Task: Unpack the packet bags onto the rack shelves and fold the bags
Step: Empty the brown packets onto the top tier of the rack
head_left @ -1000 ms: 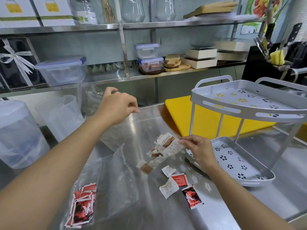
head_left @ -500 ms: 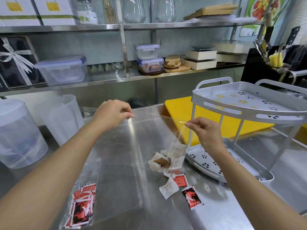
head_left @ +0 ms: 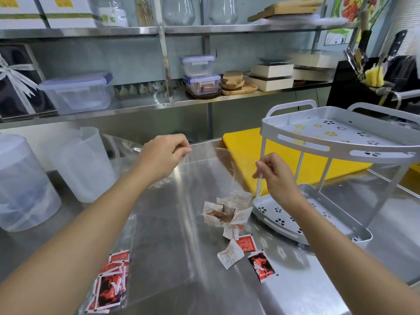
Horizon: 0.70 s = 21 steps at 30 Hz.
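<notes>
My left hand (head_left: 164, 155) and my right hand (head_left: 276, 176) each pinch a top corner of a clear plastic bag (head_left: 211, 178), held up above the steel counter. Below its lower end lies a heap of white-and-brown packets (head_left: 227, 212). Red and white packets (head_left: 246, 253) lie loose in front of the heap. A second clear bag (head_left: 147, 258) lies flat at the lower left with red packets (head_left: 111, 285) in it. The grey two-tier rack (head_left: 338, 142) stands at the right; both of its shelves look bare.
A yellow cutting board (head_left: 243, 144) lies behind the rack. Clear plastic jugs (head_left: 75, 164) stand at the left. Wall shelves behind hold lidded boxes (head_left: 77, 92), wooden boards and glassware. A knife block (head_left: 375, 73) stands at the far right.
My right hand left the packets and rose to pinch the bag's other corner. The bag lifted and stretched between both hands, and the white-and-brown packets now lie in a heap under it.
</notes>
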Each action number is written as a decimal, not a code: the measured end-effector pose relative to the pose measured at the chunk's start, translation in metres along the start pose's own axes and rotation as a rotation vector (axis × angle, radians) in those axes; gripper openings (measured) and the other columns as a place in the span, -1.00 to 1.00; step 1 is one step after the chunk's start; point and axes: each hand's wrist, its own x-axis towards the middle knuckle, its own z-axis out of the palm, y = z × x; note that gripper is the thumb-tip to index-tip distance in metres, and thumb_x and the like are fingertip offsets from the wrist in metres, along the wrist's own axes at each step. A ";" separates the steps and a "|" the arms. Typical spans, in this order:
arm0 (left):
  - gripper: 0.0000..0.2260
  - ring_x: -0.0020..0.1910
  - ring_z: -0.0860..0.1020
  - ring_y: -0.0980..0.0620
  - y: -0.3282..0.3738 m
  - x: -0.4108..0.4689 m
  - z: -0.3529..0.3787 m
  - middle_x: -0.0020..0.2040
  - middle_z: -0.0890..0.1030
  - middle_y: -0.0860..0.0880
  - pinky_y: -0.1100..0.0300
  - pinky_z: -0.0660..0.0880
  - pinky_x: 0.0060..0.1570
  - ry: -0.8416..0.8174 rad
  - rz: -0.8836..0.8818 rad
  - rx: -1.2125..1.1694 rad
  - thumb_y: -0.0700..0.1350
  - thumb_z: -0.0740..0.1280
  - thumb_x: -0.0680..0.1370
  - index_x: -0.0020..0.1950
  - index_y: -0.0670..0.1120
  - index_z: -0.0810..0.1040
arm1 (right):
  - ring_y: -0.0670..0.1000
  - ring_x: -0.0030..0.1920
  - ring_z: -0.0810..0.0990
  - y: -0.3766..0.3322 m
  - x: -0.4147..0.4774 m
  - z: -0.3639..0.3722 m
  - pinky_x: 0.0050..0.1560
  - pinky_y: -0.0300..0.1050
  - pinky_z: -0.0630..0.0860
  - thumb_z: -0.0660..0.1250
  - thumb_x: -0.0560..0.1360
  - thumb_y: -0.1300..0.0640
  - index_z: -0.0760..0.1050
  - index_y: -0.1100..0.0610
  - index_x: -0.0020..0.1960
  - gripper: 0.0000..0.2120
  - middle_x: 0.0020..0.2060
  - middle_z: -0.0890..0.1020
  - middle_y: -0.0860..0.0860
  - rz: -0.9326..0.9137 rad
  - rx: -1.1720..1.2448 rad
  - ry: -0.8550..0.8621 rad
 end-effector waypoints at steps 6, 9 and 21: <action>-0.86 -0.06 0.50 -0.15 0.033 -0.001 0.023 -0.16 0.46 -0.01 0.01 0.42 -0.04 -0.134 0.029 -0.146 -0.12 0.13 0.59 0.07 -0.10 0.43 | -0.01 -0.33 0.46 -0.022 -0.004 0.020 -0.19 -0.12 0.49 0.20 0.55 0.23 0.36 0.04 -0.26 -0.78 -0.38 0.48 0.01 -0.032 0.107 -0.045; -0.50 0.03 0.40 -0.04 0.045 -0.007 0.032 -0.03 0.43 0.00 0.04 0.34 0.04 -0.341 -0.017 -0.294 0.19 0.27 0.45 0.27 -0.04 0.30 | -0.14 -0.35 0.45 -0.031 -0.004 0.024 -0.31 -0.41 0.40 0.23 0.52 0.27 0.40 0.09 -0.24 -0.81 -0.36 0.49 0.03 -0.106 0.104 -0.143; -0.79 -0.27 0.39 0.04 0.061 -0.003 0.050 -0.33 0.39 0.07 0.18 0.26 -0.34 -0.263 0.112 -0.225 -0.01 0.34 0.49 -0.25 -0.12 0.55 | -0.10 -0.14 0.57 -0.023 -0.014 0.007 -0.15 -0.32 0.50 0.45 0.33 0.21 0.45 0.06 0.04 -0.68 -0.15 0.59 0.02 0.027 0.396 -0.194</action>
